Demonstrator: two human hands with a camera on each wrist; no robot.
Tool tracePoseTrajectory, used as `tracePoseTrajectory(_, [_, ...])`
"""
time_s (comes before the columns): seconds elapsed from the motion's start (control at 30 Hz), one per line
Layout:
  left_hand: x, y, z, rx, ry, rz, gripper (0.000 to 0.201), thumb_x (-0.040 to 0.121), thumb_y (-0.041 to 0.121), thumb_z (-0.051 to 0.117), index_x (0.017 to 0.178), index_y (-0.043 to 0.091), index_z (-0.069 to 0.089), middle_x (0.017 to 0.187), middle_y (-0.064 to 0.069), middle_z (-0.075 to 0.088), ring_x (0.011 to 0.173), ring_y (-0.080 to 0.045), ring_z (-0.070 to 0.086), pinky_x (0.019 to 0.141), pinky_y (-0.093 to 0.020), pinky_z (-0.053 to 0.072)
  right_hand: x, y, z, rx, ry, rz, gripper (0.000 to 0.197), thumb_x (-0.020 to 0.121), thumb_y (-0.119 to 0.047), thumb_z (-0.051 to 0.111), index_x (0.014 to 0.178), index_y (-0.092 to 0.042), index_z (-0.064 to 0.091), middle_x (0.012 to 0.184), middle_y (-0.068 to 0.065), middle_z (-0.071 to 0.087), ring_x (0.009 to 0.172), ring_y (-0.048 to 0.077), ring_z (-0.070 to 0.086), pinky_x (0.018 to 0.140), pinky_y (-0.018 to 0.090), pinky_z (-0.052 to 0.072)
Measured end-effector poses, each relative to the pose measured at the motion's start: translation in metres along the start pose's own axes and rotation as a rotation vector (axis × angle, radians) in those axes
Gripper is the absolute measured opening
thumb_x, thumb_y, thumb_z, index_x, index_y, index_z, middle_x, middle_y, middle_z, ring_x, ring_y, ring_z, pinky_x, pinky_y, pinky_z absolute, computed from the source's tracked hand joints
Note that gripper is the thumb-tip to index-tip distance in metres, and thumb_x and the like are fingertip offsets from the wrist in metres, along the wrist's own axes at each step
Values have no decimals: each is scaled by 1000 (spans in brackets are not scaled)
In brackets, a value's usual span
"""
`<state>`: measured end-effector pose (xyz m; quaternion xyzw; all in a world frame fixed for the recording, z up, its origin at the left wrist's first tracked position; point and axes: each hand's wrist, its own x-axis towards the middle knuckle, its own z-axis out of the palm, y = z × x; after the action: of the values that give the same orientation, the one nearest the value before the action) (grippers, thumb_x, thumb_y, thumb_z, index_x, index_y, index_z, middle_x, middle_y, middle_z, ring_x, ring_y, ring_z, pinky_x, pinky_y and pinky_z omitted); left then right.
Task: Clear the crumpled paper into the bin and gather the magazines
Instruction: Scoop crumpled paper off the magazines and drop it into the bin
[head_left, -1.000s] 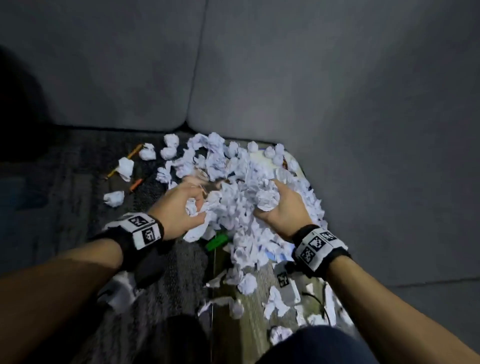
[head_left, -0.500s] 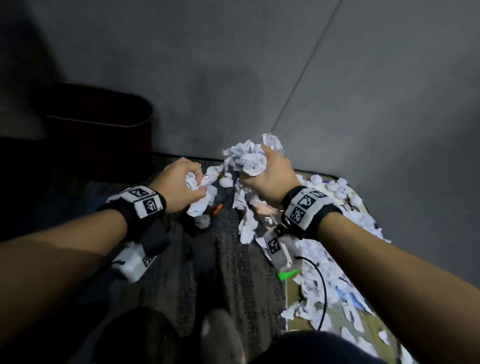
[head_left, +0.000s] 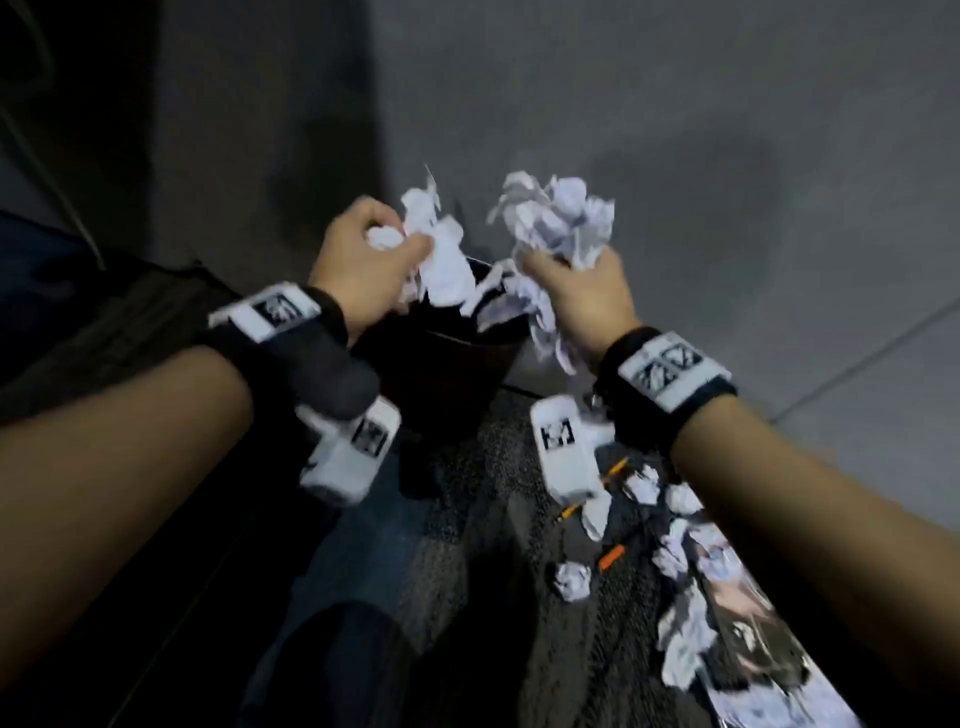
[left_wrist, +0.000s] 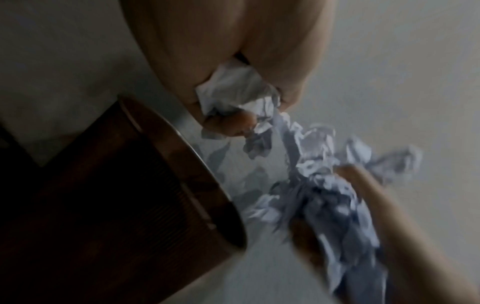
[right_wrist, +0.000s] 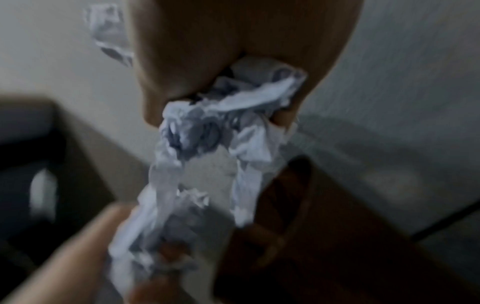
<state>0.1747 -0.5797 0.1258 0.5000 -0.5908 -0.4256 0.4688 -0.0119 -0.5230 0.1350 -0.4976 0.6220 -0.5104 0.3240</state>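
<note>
Both hands hold bunches of white crumpled paper side by side above a dark brown bin (head_left: 452, 364). My left hand (head_left: 363, 260) grips one wad (head_left: 441, 254), its fingers curled round it; in the left wrist view the paper (left_wrist: 239, 90) sticks out of the fist beside the bin's rim (left_wrist: 166, 131). My right hand (head_left: 576, 291) clutches a bigger bunch (head_left: 561, 218), with strips hanging down (right_wrist: 207, 133) over the bin (right_wrist: 298, 226). More paper balls (head_left: 571, 579) lie on the carpet and on the magazines (head_left: 748, 629) at lower right.
A grey wall (head_left: 623, 104) rises right behind the bin. Orange pencils (head_left: 610, 556) lie on the dark carpet (head_left: 457, 545) among the loose balls. A dark piece of furniture (head_left: 104, 312) stands at the left.
Both hands lifted their paper off the pile on the floor and swung left and up to the bin. The view turned with them, so the pile now sits at lower right.
</note>
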Motion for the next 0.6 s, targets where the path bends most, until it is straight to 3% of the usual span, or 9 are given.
tracePoseTrajectory(0.1, [33,-8,-2,-225,30,-273,14,81,18,66,78,16,52,65,-6,53,42,-16,49,40,-22,40,45,2,26,28,-176,283,42,67,-51,68,95,-20,67,106,4,71,99,22,68,95,41,52])
tracePoseTrajectory(0.2, [46,-29,-1,-217,-71,-483,11,81,18,61,84,7,58,68,-14,58,50,-22,50,49,-23,40,59,14,45,-78,-410,376,17,90,-41,51,84,-26,58,104,2,60,86,14,59,102,41,44])
tracePoseTrajectory(0.23, [49,-35,0,-215,-76,-528,15,82,19,60,88,6,60,71,-14,60,54,-24,54,51,-25,43,61,15,49,-103,-447,404,17,96,-33,46,86,-26,57,107,5,56,77,9,57,98,36,46])
tracePoseTrajectory(0.3, [57,-43,3,-278,-116,-572,27,82,32,61,95,9,64,92,-18,68,73,-30,66,64,-35,56,64,19,57,-69,-466,464,22,102,-24,38,113,-20,57,101,11,55,54,3,59,70,22,52])
tracePoseTrajectory(0.33, [61,-44,6,-321,-152,-587,37,80,42,60,100,11,66,107,-18,69,89,-33,68,75,-44,57,64,19,57,-5,-453,505,33,103,-23,36,131,-13,49,95,13,56,45,6,59,53,19,51])
tracePoseTrajectory(0.37, [62,-42,8,-352,-173,-613,45,81,49,56,104,12,66,112,-17,68,97,-35,67,82,-50,55,66,20,58,67,-443,545,39,104,-25,35,138,-8,43,95,15,59,44,10,60,43,19,48])
tracePoseTrajectory(0.47, [65,-35,13,-353,-139,-629,51,87,55,50,104,9,61,98,-12,72,85,-30,69,80,-47,55,69,18,57,257,-459,656,35,104,-33,34,123,-10,51,105,20,69,48,18,67,37,20,50])
tracePoseTrajectory(0.53, [65,-33,16,-280,-161,-649,65,78,63,52,121,14,56,115,-12,66,92,-32,68,80,-51,54,68,12,51,101,-496,740,35,101,-38,39,106,-7,55,80,17,69,39,18,63,36,20,48])
tracePoseTrajectory(0.6, [61,-26,18,-206,-181,-639,62,82,64,47,119,16,56,108,-7,66,89,-30,67,74,-41,54,65,4,45,-142,-517,720,37,99,-36,43,77,-7,52,51,7,57,29,14,53,33,13,40])
